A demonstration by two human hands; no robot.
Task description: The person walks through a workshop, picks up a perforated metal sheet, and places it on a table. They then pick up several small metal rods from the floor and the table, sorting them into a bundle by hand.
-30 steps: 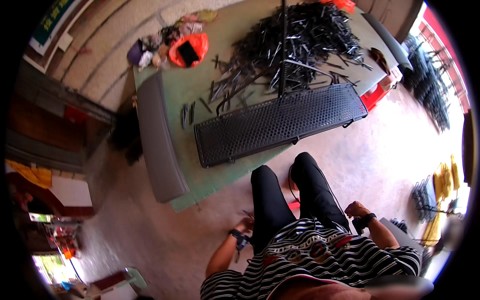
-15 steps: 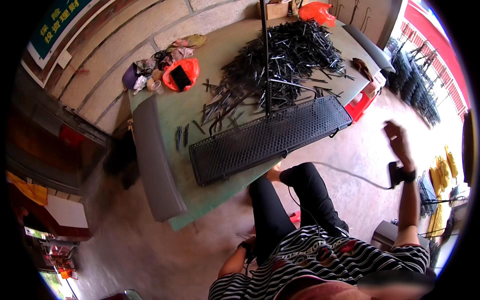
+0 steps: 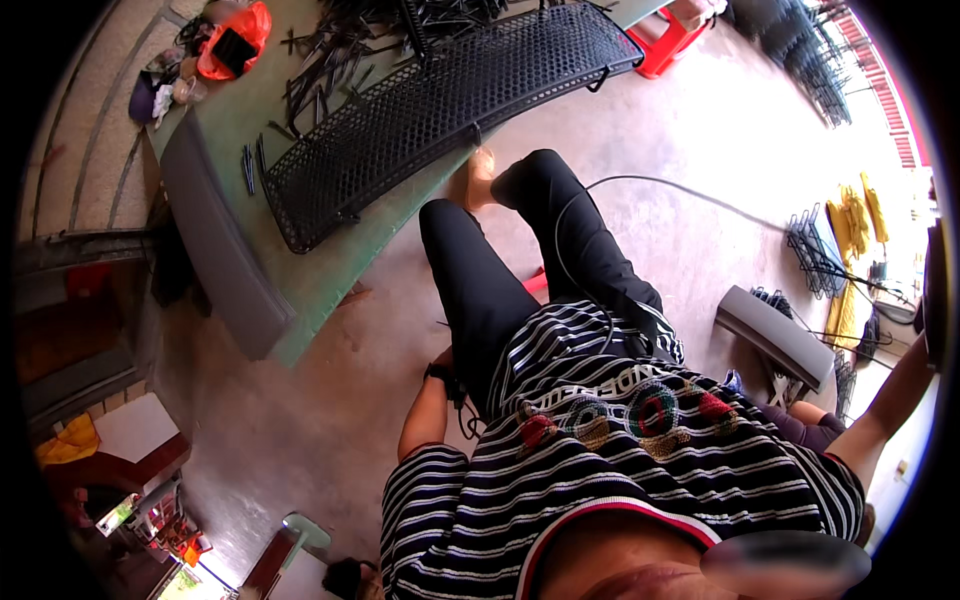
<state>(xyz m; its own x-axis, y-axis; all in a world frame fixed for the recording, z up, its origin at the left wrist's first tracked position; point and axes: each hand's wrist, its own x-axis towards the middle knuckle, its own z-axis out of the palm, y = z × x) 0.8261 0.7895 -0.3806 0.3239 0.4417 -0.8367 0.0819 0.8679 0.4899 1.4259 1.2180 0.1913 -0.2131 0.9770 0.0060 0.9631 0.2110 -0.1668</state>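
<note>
My left hand [image 3: 443,358] hangs beside my left thigh, its fingers hidden behind the black trouser leg. A black band circles that wrist. My right arm reaches out to the right rim, where the hand passes out of sight. In front of my knees, a long black mesh rack [image 3: 400,112] with small wire hooks lies along the near edge of the green table [image 3: 318,290]. Behind it lies a heap of thin black strips [image 3: 345,45], and a few loose strips [image 3: 248,170] are left of the rack. Neither hand is near the rack.
A grey curved panel [image 3: 215,235] borders the table's left end. Right of me are a grey padded board [image 3: 775,335], wire racks [image 3: 815,250] and another person's purple sleeve [image 3: 800,428]. A cable [image 3: 690,190] crosses above the floor. A red stool [image 3: 665,45] stands beyond the rack.
The view has swung down and right, so the table sits higher and further left. My right hand, raised and visible before, has moved out to the right rim. The rack stays on the table.
</note>
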